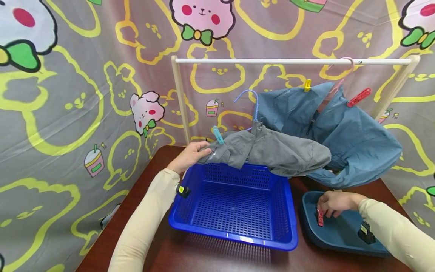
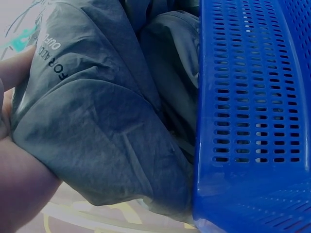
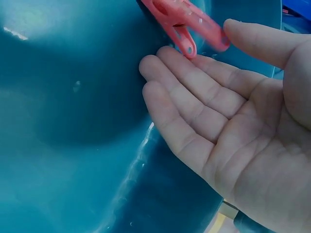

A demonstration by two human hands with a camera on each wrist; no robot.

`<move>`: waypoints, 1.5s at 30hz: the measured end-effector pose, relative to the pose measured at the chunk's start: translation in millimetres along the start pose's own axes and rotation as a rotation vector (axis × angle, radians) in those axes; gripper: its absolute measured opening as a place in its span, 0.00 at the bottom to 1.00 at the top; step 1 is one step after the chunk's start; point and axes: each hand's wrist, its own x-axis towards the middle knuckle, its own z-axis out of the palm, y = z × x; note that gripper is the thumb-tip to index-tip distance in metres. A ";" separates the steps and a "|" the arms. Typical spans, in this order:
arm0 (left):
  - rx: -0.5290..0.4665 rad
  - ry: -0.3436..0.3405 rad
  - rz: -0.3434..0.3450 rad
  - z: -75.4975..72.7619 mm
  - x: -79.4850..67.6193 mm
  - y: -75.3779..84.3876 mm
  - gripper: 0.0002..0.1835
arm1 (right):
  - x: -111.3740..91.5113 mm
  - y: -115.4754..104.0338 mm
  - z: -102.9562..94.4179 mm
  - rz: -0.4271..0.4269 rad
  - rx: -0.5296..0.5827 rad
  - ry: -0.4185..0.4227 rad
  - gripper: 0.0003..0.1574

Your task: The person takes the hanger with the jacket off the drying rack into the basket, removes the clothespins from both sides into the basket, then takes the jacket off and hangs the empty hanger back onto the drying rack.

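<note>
My left hand grips the left end of a grey jacket, which hangs on a blue hanger. Close to those fingers, a light-blue clothespin is clipped on the jacket's upper edge. In the left wrist view, printed lettering shows on the grey fabric beside the thumb. Over a dark-blue tub, my right hand pinches a red clothespin between thumb and forefinger. The right wrist view shows this clothespin at the fingertips, the other fingers extended.
A blue perforated basket stands below the jacket on the brown table. Behind runs a white rail on wooden posts. A blue jacket hangs at right from a pink hanger, with yellow and red clothespins on it.
</note>
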 end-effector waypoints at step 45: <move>0.004 0.002 0.023 7.8 11.4 -34.0 0.10 | -47.5 -145.7 -18.2 -0.425 -0.113 0.046 0.18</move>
